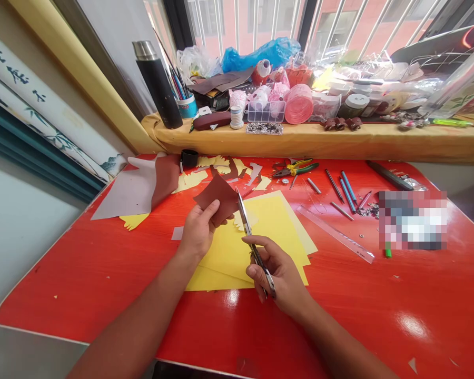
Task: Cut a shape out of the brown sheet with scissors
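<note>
In the middle of the frame, the left hand (200,226) pinches a small brown piece (218,197) between thumb and fingers. The right hand (280,273) is wrapped around the handles of the scissors (244,217), and the blades are up at the right edge of the brown piece; I can't tell if they are biting it. Yellow sheets (286,237) lie under both hands on the red surface (114,287), and the hands hide part of them. Messy scraps (189,181) sit just past the brown piece, near the pliers (294,169). To the right are a clear ruler (337,235), some pens (347,192) and a blurred patch that hides what is there. A big brown sheet (166,176) lies at the left, by a black cup (189,158). At the top, a crowded ledge (217,141) holds a tall black bottle (160,87) and a blue bag (260,55).
</note>
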A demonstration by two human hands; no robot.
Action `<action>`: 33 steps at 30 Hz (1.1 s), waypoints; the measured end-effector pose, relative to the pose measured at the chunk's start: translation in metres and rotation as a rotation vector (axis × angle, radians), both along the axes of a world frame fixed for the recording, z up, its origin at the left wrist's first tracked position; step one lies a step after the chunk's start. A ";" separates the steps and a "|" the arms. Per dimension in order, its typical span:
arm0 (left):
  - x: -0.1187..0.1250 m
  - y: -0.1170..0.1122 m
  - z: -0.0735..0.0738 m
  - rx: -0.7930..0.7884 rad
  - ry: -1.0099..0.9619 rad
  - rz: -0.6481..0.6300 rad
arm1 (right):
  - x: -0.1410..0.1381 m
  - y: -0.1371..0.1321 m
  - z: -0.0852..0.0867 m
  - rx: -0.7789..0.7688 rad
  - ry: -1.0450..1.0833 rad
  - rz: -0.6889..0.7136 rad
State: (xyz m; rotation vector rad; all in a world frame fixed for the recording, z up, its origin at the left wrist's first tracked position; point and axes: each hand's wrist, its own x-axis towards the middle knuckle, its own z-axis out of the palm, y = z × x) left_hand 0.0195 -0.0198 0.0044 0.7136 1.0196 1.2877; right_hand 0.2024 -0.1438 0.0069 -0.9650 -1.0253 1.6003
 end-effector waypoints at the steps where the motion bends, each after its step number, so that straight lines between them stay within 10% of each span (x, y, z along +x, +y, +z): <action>1: 0.000 0.000 0.001 -0.012 -0.008 0.003 | 0.000 0.000 0.000 0.001 0.001 0.000; 33: -0.001 0.000 0.003 -0.067 0.008 0.101 | -0.003 -0.005 -0.006 -0.040 -0.154 0.084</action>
